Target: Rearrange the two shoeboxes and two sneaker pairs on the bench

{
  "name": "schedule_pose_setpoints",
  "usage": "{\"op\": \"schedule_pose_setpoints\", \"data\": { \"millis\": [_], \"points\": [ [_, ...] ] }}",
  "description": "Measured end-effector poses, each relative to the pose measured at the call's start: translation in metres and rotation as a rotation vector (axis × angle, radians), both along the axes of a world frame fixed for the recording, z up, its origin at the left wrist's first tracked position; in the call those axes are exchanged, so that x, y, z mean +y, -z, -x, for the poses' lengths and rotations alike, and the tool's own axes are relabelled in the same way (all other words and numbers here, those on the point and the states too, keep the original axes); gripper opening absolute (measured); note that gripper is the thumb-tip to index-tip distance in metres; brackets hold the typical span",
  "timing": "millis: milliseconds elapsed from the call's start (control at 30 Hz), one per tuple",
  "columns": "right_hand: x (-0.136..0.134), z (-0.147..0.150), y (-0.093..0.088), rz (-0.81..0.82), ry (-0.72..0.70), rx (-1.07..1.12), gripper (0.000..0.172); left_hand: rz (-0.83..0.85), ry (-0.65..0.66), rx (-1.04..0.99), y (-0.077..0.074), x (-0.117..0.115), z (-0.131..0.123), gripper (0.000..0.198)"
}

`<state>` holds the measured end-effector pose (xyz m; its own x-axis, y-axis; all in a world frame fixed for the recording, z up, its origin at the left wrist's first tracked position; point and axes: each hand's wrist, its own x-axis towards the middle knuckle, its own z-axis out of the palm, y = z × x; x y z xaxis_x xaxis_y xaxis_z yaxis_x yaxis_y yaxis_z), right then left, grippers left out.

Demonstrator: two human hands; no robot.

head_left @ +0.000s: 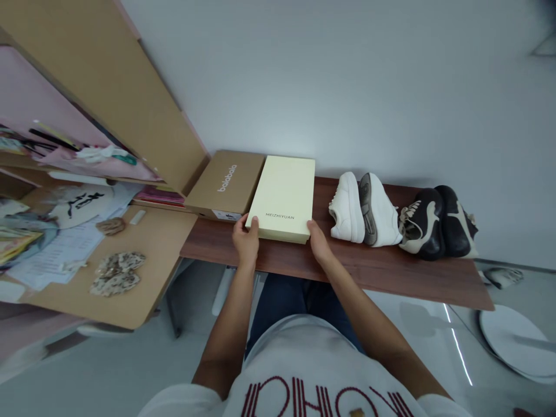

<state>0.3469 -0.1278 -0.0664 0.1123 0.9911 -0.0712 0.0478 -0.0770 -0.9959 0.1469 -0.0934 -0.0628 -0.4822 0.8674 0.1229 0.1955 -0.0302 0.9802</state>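
Note:
A pale yellow shoebox point(284, 188) with "MEIZHIYUAN" on its lid lies closed on the dark wooden bench point(417, 278). Its front left corner is gripped by my left hand point(247, 240), thumb on the lid and fingers along the side. At the front right corner, my right hand point(318, 240) holds the same box with the thumb on top. Directly to the left, touching or nearly so, sits a brown "balabala" shoebox point(232, 179). White sneakers point(365, 211) lie on their sides to the right of the yellow box, and black-and-cream sneakers point(438, 223) beyond them.
On the left a light wooden desk point(165, 243) carries a white cap point(82, 205), papers and a patterned scrunchie point(117, 273). A tall brown panel point(108, 87) rises beside the brown box. A grey wall backs the bench. A round white object point(516, 341) stands at lower right.

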Motion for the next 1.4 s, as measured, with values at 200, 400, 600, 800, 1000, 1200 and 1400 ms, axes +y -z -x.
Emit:
{"op": "schedule_pose_setpoints", "data": {
  "millis": [200,400,600,800,1000,1200,1400],
  "points": [
    [-0.025,-0.026,-0.026,0.039,0.117,-0.086,0.085,-0.121,-0.14,0.144,-0.01,-0.017,0.0,0.053],
    [-0.062,-0.11,-0.049,-0.164,0.324,-0.089,0.068,-0.382,0.069,0.24,-0.041,-0.063,-0.054,0.044],
    [-0.083,-0.173,-0.038,-0.162,0.528,-0.154,0.065,-0.313,0.529,0.194,-0.032,-0.082,-0.131,0.043],
    [-0.091,-0.206,-0.006,-0.101,0.52,-0.254,0.071,-0.081,0.658,0.122,0.005,-0.057,-0.165,0.058],
    [-0.082,-0.217,0.003,-0.067,0.299,-0.604,0.077,0.15,0.742,0.079,0.019,-0.029,-0.182,0.068],
    [-0.058,-0.214,-0.017,0.127,0.17,-0.963,0.09,0.209,0.87,0.211,0.015,-0.011,-0.187,0.035],
    [-0.049,-0.22,-0.035,0.266,0.097,-0.973,0.066,0.26,0.911,-0.004,0.014,-0.008,-0.189,0.028]
  ]
}}
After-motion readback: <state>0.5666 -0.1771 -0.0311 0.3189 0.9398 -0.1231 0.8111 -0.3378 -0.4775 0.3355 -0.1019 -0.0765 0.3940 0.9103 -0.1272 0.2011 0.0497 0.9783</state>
